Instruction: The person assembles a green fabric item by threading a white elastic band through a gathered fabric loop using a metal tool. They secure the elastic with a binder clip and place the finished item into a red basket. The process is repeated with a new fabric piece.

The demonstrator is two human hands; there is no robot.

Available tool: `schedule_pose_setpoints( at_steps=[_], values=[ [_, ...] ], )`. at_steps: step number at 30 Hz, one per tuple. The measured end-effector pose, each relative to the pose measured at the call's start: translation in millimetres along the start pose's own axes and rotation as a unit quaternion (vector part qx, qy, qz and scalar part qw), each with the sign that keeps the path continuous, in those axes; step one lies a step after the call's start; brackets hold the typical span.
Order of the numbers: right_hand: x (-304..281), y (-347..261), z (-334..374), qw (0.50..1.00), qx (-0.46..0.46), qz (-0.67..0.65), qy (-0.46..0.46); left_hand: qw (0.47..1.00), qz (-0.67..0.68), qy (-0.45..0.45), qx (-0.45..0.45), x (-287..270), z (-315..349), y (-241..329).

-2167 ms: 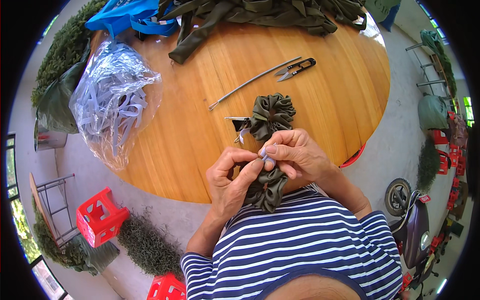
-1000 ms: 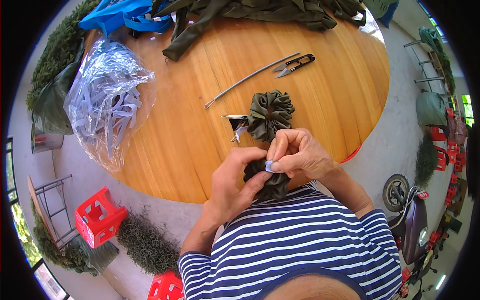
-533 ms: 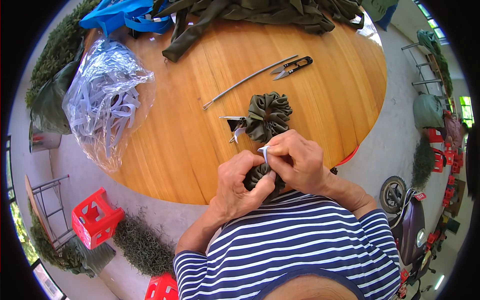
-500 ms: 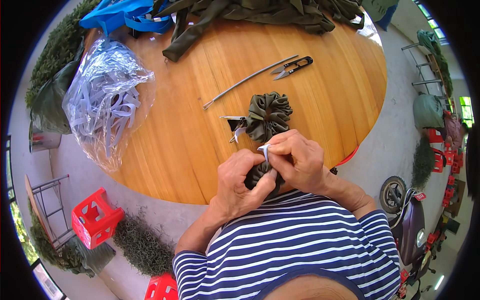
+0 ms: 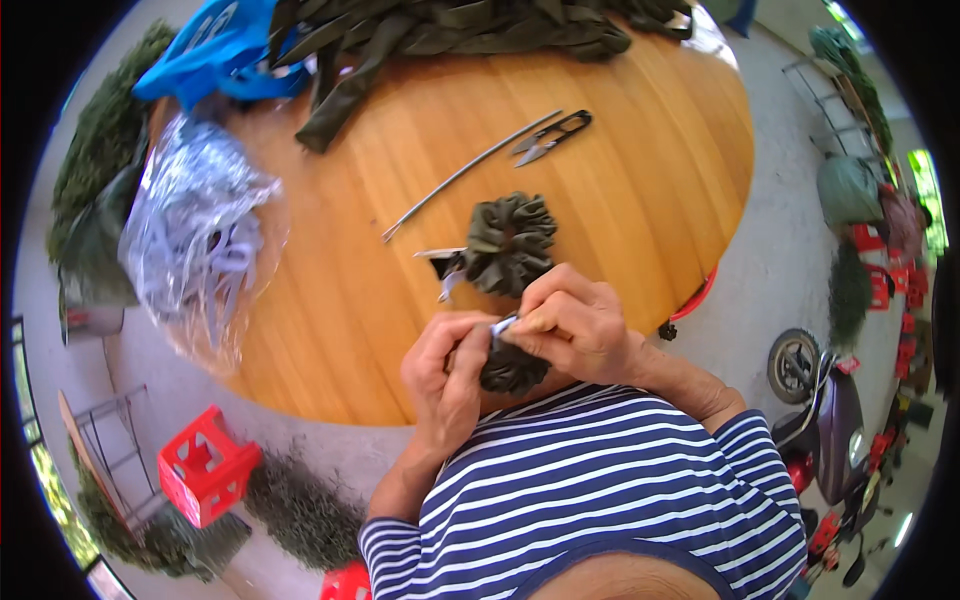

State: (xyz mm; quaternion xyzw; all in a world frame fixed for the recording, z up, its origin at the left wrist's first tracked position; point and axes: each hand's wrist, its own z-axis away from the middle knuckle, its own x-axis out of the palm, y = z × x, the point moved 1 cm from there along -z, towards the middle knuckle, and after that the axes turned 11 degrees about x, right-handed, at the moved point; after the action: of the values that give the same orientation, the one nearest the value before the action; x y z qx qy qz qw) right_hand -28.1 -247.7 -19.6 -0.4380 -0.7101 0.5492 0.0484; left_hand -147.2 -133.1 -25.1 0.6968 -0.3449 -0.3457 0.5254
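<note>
Close to my body, my left hand (image 5: 442, 368) and my right hand (image 5: 572, 326) meet, both with fingertips pinched on a narrow white elastic band (image 5: 503, 325). Below that band hangs a gathered dark olive fabric scrunchie (image 5: 514, 371), partly covered by my fingers. Just beyond my hands, a second olive scrunchie (image 5: 511, 244) lies on the table. At its left side sits a black binder clip (image 5: 446, 266) with silver handles, and a short white elastic end shows beside it. Whether the band is knotted is hidden by my fingers.
On the round wooden table (image 5: 350, 260) lie black-handled thread snips (image 5: 556, 137) and a thin grey rod (image 5: 470, 171). A clear plastic bag (image 5: 205, 240) of white elastic strips is at the left. Olive fabric strips (image 5: 450, 32) and a blue bag (image 5: 215, 55) occupy the far edge.
My fingers have closed over more of the white elastic, and its upright end shows less. My left hand has turned, its thumb now raised to the band. The whole view has shifted slightly.
</note>
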Motion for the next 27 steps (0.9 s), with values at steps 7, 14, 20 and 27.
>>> schedule_pose_setpoints(
  at_steps=[7,14,20,27],
  values=[
    [-19,4,19,0.972,0.150,-0.165,-0.080,0.964,0.136,0.208,-0.092,5,3,-11],
    [-83,7,35,0.980,0.142,-0.135,0.022,0.987,0.080,-0.138,-0.009,23,-8,22],
    [-224,72,107,0.828,0.388,-0.026,0.403,0.981,0.122,-0.128,-0.079,26,-7,14],
    [-233,261,234,0.745,0.531,0.051,0.400,0.987,0.099,-0.083,-0.101,23,-2,-5]
  ],
)
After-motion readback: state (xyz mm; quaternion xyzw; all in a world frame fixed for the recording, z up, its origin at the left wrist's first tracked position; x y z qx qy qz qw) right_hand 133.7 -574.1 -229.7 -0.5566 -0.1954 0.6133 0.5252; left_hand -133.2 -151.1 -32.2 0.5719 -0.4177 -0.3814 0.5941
